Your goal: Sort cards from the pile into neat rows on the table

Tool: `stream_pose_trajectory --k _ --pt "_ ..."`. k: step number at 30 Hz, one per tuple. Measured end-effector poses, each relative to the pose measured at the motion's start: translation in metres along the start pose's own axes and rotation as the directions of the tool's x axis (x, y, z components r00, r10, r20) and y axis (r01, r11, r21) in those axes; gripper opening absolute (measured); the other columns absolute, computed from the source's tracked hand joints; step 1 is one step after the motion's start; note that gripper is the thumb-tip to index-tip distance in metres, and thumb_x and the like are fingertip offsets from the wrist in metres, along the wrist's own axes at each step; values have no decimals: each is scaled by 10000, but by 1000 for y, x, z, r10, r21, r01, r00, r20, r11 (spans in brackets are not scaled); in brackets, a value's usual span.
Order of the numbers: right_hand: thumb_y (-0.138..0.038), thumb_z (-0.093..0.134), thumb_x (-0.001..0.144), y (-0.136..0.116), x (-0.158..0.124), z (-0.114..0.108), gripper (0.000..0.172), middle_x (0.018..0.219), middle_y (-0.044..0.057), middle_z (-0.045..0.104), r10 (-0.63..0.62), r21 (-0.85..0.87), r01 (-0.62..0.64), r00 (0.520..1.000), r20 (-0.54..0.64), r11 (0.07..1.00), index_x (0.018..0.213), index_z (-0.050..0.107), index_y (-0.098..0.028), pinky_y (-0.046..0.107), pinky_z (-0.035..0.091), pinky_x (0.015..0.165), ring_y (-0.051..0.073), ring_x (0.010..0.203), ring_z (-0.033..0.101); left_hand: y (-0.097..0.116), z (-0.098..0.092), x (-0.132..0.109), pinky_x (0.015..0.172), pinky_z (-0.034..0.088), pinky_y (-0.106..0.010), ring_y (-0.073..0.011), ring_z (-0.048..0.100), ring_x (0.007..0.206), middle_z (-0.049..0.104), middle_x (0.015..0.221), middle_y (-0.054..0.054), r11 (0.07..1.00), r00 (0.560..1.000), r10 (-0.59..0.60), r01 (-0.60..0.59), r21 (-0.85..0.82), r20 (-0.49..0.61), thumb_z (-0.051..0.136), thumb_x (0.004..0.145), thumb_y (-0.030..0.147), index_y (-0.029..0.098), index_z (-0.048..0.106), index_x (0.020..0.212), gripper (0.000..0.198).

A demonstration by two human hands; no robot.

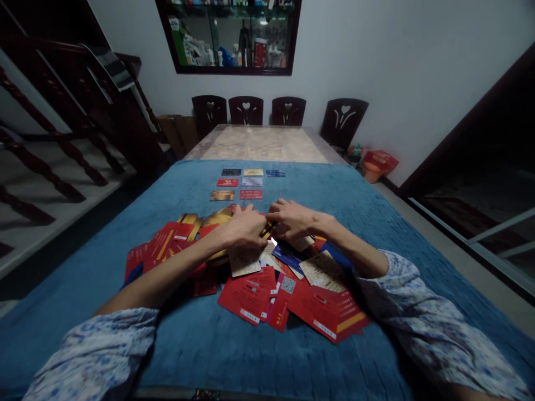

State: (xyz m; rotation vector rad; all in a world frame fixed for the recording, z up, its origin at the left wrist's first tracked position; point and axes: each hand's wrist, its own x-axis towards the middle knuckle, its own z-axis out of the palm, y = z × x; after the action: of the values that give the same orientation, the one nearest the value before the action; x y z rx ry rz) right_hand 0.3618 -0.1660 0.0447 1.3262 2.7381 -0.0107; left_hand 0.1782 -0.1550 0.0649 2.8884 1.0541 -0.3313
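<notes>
My left grip, a bare hand, is palm-down with fingers bent into a loose, messy pile of flat rectangular cards, mostly glossy red with some gold, blue and cream ones. My right grip, also a bare hand, is right next to it, fingers curled down into the same pile. From over here I can't tell how far either one is closed or if it's actually pinching a card, since the hands hide their own fingertips.

Just on the near side of the left grip there's a cream card with a fine printed pattern, partly tucked under the hand. A dark blue card with pale lettering sits just nearer than the right grip, and another cream patterned card lies nearer again, off to its right. Left of the left grip, I've got shiny gold striped cards and big red sleeves or cards overlapping.

Beyond both grips, well apart from the pile, seven cards lie flat in three tidy rows: dark navy, pale yellow and blue farthest, red and silvery in the middle, gold-brown and red nearest. Everything's on a soft blue cloth over the stone-look worktop.
</notes>
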Motion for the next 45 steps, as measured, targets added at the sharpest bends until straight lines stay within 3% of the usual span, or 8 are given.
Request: stream_pose_trajectory --k 4,11,19,25,29,35,38,45 --pt "-382 677 860 3 2 3 368 1178 166 642 1 11 -1 1000 4 1000 1175 682 -190 394 444 797 309 1069 519 1 -4 -3 995 419 -617 -399 525 1197 705 1107 -163 1000 1000 -16 16 -18 17 663 825 358 176 710 1022 272" --pt "-319 650 880 2 3 2 360 1157 145 664 -17 26 17 1000 -19 1000 1216 684 -194 395 439 860 294 1076 550 -7 -9 -2 999 420 -594 -369 529 1171 698 1171 -138 999 995 -26 29 -34 94 634 795 362 200 646 1231 465" --pt "-200 606 868 -6 3 -3 377 1142 122 684 1 32 0 999 -33 999 1236 688 -219 358 399 816 266 1038 568 -15 -9 1 992 428 -537 -348 575 1116 714 1060 -131 1000 992 13 -11 -23 122 653 746 291 173 697 1038 317" --pt "-194 591 898 -4 5 0 286 1098 109 694 0 56 5 996 -84 998 1151 724 -214 322 356 767 226 964 580 -21 -12 2 944 441 -487 -284 642 926 713 923 -94 998 990 21 -13 -56 139 655 732 251 176 687 882 170" --pt "-173 547 938 -2 6 -1 242 1067 101 712 -9 88 22 990 -139 996 1084 738 -200 316 343 765 214 955 579 -31 -20 -1 830 456 -369 -210 613 804 715 868 -59 996 986 13 1 -85 168 635 751 243 166 673 856 136" --pt "-153 533 939 -1 7 -3 193 932 88 719 41 109 -21 982 -182 994 941 724 -178 300 319 731 207 902 562 -46 -22 -1 594 342 -273 -151 528 649 665 733 -23 986 999 11 -2 -165 53 574 741 139 168 676 785 114" --pt "-148 514 944 -4 8 -4 222 961 98 724 115 143 -91 978 -175 986 1017 721 -180 290 322 726 203 892 579 -52 -20 2 579 309 -271 -146 513 635 629 683 -11 989 1000 5 -2 -147 20 546 754 119 162 671 758 132" --pt "-211 485 963 -8 14 4 394 1092 124 729 301 150 -277 938 -171 949 1348 569 -218 294 315 710 209 859 612 -58 -14 9 634 366 -261 -179 607 756 693 784 -26 984 999 -8 -1 -176 -54 526 701 50 167 690 816 232"
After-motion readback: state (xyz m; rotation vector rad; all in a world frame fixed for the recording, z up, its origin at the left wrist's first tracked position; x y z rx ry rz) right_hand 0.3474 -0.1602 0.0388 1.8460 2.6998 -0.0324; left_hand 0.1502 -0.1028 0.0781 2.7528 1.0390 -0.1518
